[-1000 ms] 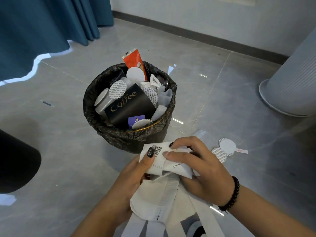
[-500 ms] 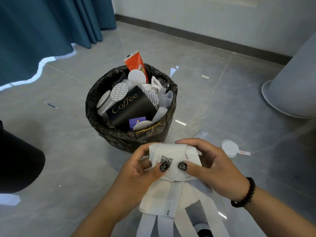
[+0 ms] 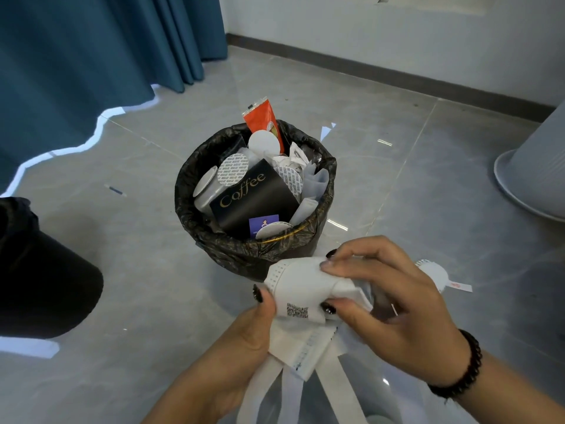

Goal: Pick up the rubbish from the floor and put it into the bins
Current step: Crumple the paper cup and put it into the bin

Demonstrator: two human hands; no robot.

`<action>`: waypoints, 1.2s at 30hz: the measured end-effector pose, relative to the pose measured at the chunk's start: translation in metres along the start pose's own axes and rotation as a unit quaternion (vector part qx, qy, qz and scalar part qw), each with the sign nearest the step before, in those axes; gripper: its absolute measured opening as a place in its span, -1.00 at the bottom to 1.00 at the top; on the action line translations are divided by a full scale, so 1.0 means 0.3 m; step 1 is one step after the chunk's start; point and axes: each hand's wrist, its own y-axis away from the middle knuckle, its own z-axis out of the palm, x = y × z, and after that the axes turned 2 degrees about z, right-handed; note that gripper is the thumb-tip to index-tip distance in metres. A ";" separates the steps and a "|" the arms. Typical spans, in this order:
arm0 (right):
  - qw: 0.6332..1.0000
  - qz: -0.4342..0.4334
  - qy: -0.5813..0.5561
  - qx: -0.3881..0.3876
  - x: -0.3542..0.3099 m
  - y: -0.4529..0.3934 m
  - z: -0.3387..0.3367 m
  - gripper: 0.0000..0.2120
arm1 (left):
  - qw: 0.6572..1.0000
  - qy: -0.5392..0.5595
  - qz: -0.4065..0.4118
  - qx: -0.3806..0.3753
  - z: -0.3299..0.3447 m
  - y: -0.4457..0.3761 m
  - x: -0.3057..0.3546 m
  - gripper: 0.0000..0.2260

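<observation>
A round bin (image 3: 214, 240) lined with a crinkled black plastic bag stands on the glossy grey tiled floor (image 3: 397, 194), heaped to the rim. In it a black carton printed "Coffee" (image 3: 253, 200) leans with its top toward the far right, a red sachet (image 3: 263, 117) sticks up at the far side, several white round discs (image 3: 234, 174), some dotted with fine print, lie around the carton, and crumpled white paper (image 3: 290, 160) and folded clear film fill the right side. A second dark container (image 3: 39, 270) sits at the left edge; its contents are hidden.

Just near of the bin, above the floor, both hands hold a white paper bundle (image 3: 299, 286). Its rolled upper part lies roughly left to right, a printed square code facing the camera, while long flat strips (image 3: 333, 377) hang from it toward the near side. The left hand (image 3: 244, 341) grips the lower folded sheet, thumb pressed on the left end of the roll. The right hand (image 3: 391, 298), a black bead bracelet (image 3: 458, 368) at its wrist, pinches the right end between thumb and curled fingers.

Right of the hands a white scalloped disc with a small tab (image 3: 440, 276) lies on the floor. Blue curtains (image 3: 91, 56) hang at far left; a pale ribbed base (image 3: 532, 172) stands at right.
</observation>
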 end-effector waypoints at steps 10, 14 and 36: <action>0.975 -0.099 0.169 -0.101 0.055 0.026 0.004 -0.68 | 0.996 0.082 -0.025 -0.033 -0.035 0.028 0.010 -0.68; 0.994 0.014 0.028 -0.107 0.037 0.036 0.001 -0.44 | 0.998 0.062 0.021 -0.013 -0.044 0.040 0.030 -0.64; 0.999 -0.004 0.025 -0.043 -0.034 -0.023 0.027 -0.71 | 0.970 0.222 0.075 -0.060 -0.032 0.070 0.057 -0.12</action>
